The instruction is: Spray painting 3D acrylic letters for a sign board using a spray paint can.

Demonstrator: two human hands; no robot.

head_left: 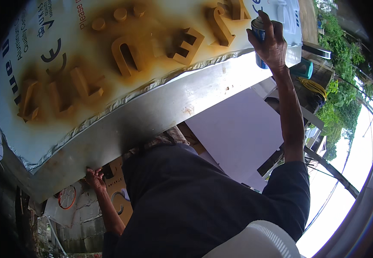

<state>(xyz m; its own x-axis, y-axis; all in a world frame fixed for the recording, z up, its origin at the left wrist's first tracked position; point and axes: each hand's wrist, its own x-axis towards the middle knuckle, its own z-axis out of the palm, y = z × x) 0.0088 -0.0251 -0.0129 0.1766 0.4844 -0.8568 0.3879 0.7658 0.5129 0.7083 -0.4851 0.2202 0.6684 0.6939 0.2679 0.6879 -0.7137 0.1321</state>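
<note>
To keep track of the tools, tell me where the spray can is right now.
In the head view, the spray can is at the upper right, in the person's right hand, just right of the brown raised letters.

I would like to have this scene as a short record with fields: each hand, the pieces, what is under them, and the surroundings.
Right hand: holds a spray can, one finger near its top
Left hand: at the near edge of the metal surface; exact contact unclear
Pieces: golden-brown letter shapes and round discs
Under pieces: pale printed sheet, brownish around them, over the metal surface
Surroundings: green foliage and yellow coil, right side
</note>
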